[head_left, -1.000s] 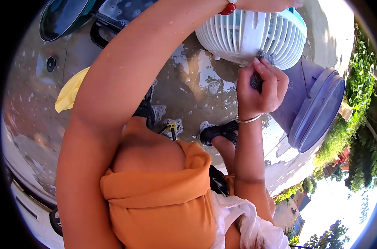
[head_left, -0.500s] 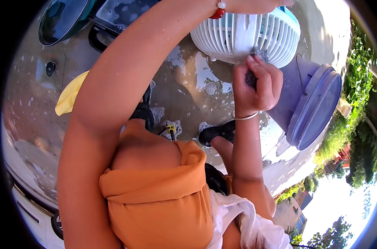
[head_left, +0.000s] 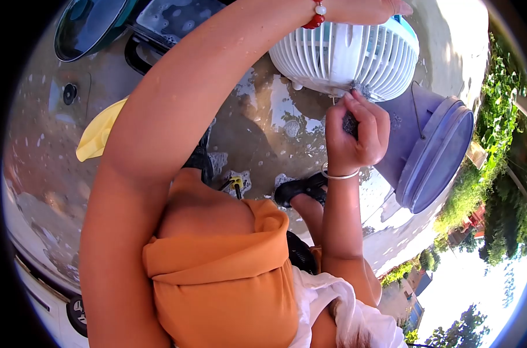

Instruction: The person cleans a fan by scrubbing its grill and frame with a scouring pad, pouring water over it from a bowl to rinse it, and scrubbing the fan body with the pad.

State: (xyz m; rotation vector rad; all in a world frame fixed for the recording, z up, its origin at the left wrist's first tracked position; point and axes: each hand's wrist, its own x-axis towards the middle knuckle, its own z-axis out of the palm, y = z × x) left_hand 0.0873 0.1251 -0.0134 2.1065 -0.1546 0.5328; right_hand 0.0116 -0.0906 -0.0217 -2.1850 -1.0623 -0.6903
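Note:
A white slatted plastic basket (head_left: 343, 55), with light blue showing behind its slats, is at the top of the view. My left hand (head_left: 362, 10) lies over its upper edge, closed on it; the frame edge cuts off part of the hand. My right hand (head_left: 358, 129) is closed around a grey scouring pad (head_left: 350, 124). Some of the pad's wiry strands stick out past the fingertips and touch the basket's lower side. A beaded bracelet (head_left: 315, 16) is on my left wrist and a bangle (head_left: 340, 175) on my right.
Right of my right hand, a lavender bucket (head_left: 411, 136) lies tipped over. A yellow item (head_left: 101, 130) rests on the wet, soapy ground (head_left: 263, 136). Upper left are a dark-rimmed lid (head_left: 92, 26) and a dark container of suds (head_left: 170, 20). Green plants (head_left: 495, 116) border the right.
My right hand has shifted slightly down with the scouring pad, along the basket's lower side. The basket has moved down a little under my left hand.

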